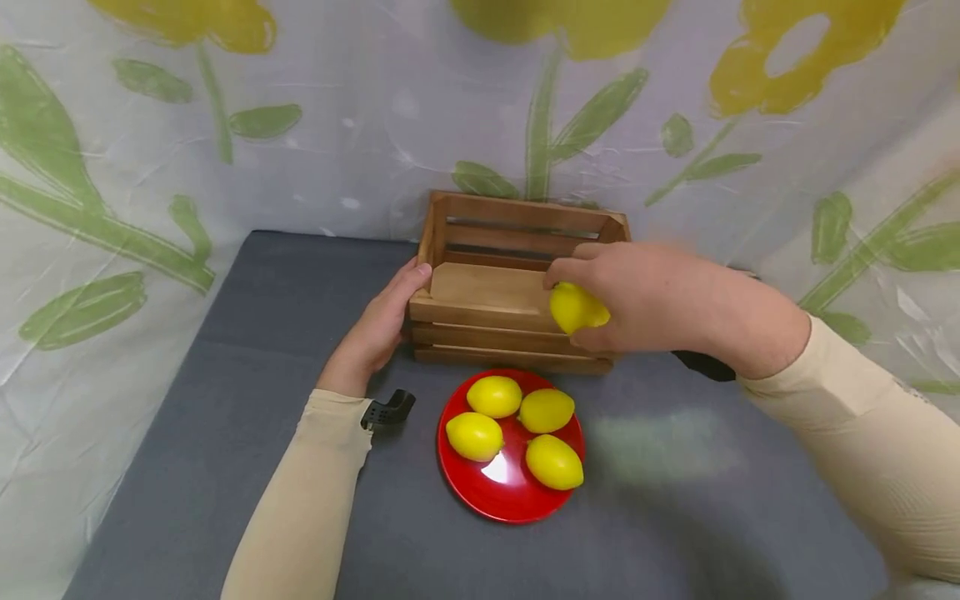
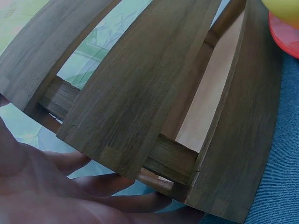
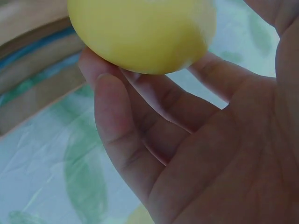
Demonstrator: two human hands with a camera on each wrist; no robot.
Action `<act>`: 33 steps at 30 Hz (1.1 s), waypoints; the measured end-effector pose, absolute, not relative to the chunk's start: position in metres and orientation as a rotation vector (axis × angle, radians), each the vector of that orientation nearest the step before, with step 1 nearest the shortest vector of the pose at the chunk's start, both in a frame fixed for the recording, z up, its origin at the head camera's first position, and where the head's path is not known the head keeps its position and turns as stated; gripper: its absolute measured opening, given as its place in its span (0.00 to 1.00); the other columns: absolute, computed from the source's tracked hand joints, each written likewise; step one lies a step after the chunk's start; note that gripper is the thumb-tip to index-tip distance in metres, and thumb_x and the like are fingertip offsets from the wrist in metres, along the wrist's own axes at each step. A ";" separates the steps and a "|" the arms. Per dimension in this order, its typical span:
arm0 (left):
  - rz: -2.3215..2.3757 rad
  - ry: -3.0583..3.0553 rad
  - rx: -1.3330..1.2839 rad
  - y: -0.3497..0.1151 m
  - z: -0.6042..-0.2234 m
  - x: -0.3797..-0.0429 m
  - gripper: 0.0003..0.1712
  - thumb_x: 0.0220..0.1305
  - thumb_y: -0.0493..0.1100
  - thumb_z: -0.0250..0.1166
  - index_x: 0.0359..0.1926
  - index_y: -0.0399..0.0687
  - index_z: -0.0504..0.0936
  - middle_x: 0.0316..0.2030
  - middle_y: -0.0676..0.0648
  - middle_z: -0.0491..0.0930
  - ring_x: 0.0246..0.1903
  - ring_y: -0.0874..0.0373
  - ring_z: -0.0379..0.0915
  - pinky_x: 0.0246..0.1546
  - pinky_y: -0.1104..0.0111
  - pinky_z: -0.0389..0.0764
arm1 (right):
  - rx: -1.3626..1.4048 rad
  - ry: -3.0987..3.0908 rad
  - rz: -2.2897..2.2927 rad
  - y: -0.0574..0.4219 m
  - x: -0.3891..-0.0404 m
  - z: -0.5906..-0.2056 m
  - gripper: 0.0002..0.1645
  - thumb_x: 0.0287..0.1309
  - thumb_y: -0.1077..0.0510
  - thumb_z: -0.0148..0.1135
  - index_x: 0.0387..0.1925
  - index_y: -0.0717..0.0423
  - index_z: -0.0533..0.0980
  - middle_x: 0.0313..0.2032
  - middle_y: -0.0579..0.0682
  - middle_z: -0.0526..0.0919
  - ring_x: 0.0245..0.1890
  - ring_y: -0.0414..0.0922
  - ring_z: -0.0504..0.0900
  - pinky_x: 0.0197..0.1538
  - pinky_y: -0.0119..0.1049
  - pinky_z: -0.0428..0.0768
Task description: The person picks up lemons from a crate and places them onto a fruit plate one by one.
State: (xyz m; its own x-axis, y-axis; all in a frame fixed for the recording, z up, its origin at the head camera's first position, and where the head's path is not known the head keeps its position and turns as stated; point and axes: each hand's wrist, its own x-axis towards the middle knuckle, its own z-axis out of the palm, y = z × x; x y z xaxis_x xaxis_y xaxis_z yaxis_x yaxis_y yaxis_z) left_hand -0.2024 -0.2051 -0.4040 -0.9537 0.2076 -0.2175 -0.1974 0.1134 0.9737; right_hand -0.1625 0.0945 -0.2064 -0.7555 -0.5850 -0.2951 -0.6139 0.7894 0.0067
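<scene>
A slatted wooden crate (image 1: 480,310) stands at the back of the table. My left hand (image 1: 377,321) grips its left end, the thumb over the front left corner and the fingers along the outside. In the left wrist view, those fingers (image 2: 107,184) touch the ends of the crate's slats (image 2: 135,88). Over the crate's right front part, my right hand (image 1: 652,300) holds a yellow lemon (image 1: 577,308). The right wrist view shows fingers curled round that lemon (image 3: 145,35). Several more lemons (image 1: 553,462) lie on a red plate (image 1: 498,500) in front of the crate.
A dark grey cloth (image 1: 300,283) covers the table. Behind it and at both sides hangs a pale sheet (image 1: 360,108) with painted yellow flowers and green leaves. The crate's back is close to this sheet. A black strap (image 1: 388,408) sits at my left wrist.
</scene>
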 end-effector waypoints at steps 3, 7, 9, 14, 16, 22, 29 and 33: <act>1.901 2.099 0.012 -0.207 -0.404 -0.203 0.50 0.76 0.76 0.47 0.89 0.69 0.41 0.89 0.50 0.38 0.85 0.39 0.40 0.77 0.24 0.47 | -0.990 2.667 0.164 0.086 -0.146 -0.217 0.35 0.59 0.47 0.81 0.66 0.38 0.78 0.53 0.45 0.82 0.39 0.45 0.82 0.43 0.45 0.86; 1.905 2.097 0.020 -0.209 -0.404 -0.204 0.50 0.76 0.77 0.47 0.89 0.69 0.41 0.89 0.49 0.39 0.85 0.38 0.41 0.77 0.23 0.47 | -1.085 2.596 0.162 0.072 -0.129 -0.240 0.39 0.59 0.44 0.81 0.70 0.42 0.77 0.53 0.45 0.82 0.41 0.43 0.81 0.45 0.41 0.86; 1.901 2.101 0.025 -0.210 -0.404 -0.205 0.50 0.76 0.77 0.47 0.89 0.70 0.41 0.89 0.49 0.39 0.85 0.38 0.40 0.77 0.23 0.46 | -1.136 2.560 0.147 0.067 -0.122 -0.252 0.37 0.60 0.45 0.81 0.69 0.43 0.78 0.49 0.45 0.81 0.39 0.42 0.79 0.43 0.37 0.84; 1.891 2.092 0.040 -0.206 -0.402 -0.205 0.51 0.75 0.78 0.46 0.89 0.71 0.40 0.89 0.53 0.37 0.86 0.41 0.36 0.77 0.24 0.44 | -1.197 2.509 0.129 0.059 -0.105 -0.276 0.33 0.60 0.47 0.80 0.66 0.43 0.80 0.46 0.45 0.80 0.39 0.42 0.78 0.42 0.36 0.82; 1.889 2.091 0.034 -0.205 -0.400 -0.205 0.51 0.75 0.78 0.46 0.89 0.71 0.40 0.89 0.53 0.37 0.86 0.41 0.36 0.77 0.24 0.44 | -1.203 2.490 0.143 0.056 -0.099 -0.283 0.33 0.61 0.47 0.79 0.67 0.41 0.80 0.48 0.45 0.81 0.42 0.43 0.78 0.44 0.36 0.83; 1.882 2.097 0.011 -0.204 -0.396 -0.205 0.50 0.75 0.78 0.46 0.89 0.73 0.41 0.89 0.50 0.39 0.86 0.41 0.39 0.77 0.23 0.44 | -1.264 2.459 0.182 0.051 -0.085 -0.304 0.33 0.59 0.48 0.80 0.65 0.38 0.80 0.48 0.44 0.82 0.41 0.42 0.76 0.44 0.35 0.81; 1.933 2.074 0.024 -0.202 -0.397 -0.206 0.49 0.77 0.74 0.47 0.89 0.70 0.42 0.88 0.45 0.42 0.83 0.36 0.45 0.77 0.24 0.46 | -1.298 2.484 0.191 0.049 -0.075 -0.325 0.28 0.56 0.51 0.81 0.58 0.38 0.81 0.43 0.44 0.82 0.38 0.43 0.77 0.40 0.34 0.79; 1.934 2.069 0.013 -0.199 -0.399 -0.206 0.49 0.76 0.74 0.47 0.89 0.69 0.41 0.88 0.44 0.41 0.83 0.36 0.44 0.77 0.24 0.45 | -1.276 2.475 0.201 0.052 -0.072 -0.333 0.29 0.56 0.51 0.81 0.59 0.37 0.82 0.46 0.45 0.84 0.42 0.43 0.79 0.45 0.35 0.82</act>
State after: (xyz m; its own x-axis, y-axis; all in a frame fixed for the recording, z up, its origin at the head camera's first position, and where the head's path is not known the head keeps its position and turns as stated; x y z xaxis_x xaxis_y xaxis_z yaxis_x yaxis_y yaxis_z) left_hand -0.2062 -0.1992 -0.3988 -0.9525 0.2143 -0.2164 -0.2015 0.0894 0.9754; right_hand -0.0721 0.0516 -0.3335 -0.5342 -0.7611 -0.3679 -0.8105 0.5848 -0.0330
